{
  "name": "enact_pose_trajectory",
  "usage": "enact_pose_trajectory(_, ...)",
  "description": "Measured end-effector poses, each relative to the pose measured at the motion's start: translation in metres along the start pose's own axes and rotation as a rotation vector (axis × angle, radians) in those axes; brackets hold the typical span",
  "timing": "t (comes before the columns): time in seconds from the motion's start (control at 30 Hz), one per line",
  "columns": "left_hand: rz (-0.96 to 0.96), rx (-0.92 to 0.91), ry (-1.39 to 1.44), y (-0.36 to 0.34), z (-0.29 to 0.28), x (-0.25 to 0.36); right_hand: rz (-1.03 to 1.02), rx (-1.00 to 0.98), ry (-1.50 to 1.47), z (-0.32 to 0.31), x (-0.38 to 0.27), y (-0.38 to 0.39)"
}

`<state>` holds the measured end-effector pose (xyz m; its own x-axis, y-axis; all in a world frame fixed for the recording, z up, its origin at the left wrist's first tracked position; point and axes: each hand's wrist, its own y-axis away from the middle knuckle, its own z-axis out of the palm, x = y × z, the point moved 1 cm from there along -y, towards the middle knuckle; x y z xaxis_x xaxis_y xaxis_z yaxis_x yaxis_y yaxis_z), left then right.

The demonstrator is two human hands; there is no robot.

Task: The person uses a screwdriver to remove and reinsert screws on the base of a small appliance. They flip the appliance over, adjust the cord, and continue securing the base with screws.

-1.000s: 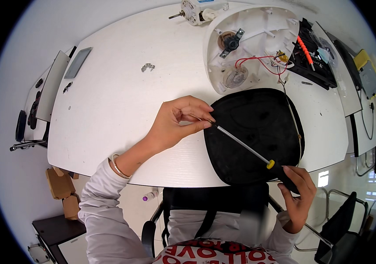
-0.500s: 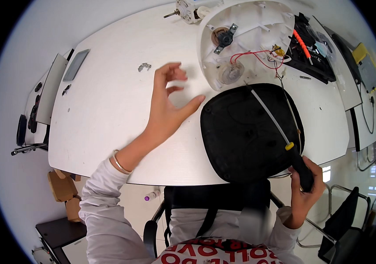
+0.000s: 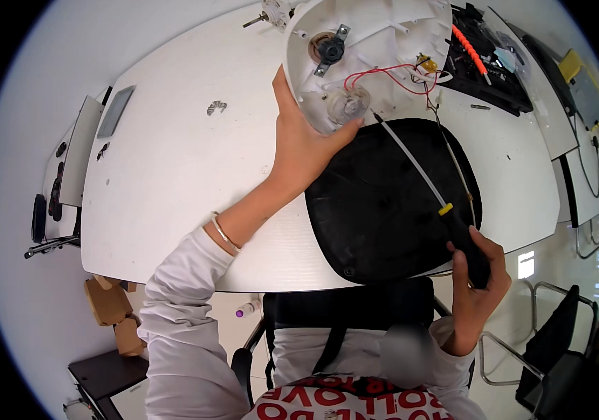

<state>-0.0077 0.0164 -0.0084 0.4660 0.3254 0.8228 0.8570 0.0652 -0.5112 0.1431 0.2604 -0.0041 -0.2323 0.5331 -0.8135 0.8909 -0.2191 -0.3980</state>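
Black, matt and rounded at the corners, the panel [image 3: 383, 210] lies flat on the smooth white table [image 3: 173, 196]; clock directions are read from its centre, with 12 o'clock farthest from the person. The screwdriver [image 3: 445, 208] crosses above it: slim bright metal shaft, yellow collar, thick dark handle. The handle points to 4 o'clock; the dark tip is at 12 o'clock, just past the panel's edge. Whether the tip touches anything cannot be told.

The right hand [image 3: 480, 308], between 4 and 5 o'clock, pinches the handle between thumb and bent fingers.

The left hand [image 3: 299, 140], at 10 o'clock, spans the near corner of the shell [image 3: 376, 42]. Thumb and forefinger are spread along its rim; the state of the hidden fingers cannot be told.

The shell, at 12 o'clock, is hollow, curved white plastic with moulded posts. Inside are a dark metal bracket [image 3: 330, 50], a clear round disc [image 3: 348, 105] and thin looping red wires [image 3: 383, 68]. Small shiny metal pieces [image 3: 217, 107] lie in an arc at 10 o'clock.
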Motion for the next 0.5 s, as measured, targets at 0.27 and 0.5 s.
enact_pose_trajectory(0.27, 0.033, 0.030, -0.002, -0.0014, -0.0004, -0.0047, -0.029, -0.030, 0.008, 0.0013, -0.0024, -0.0055)
enact_pose_trajectory(0.5, 0.047, 0.020, -0.020, -0.0017, 0.0007, -0.0016, -0.024, -0.016, 0.024, 0.0031, 0.0001, -0.0062)
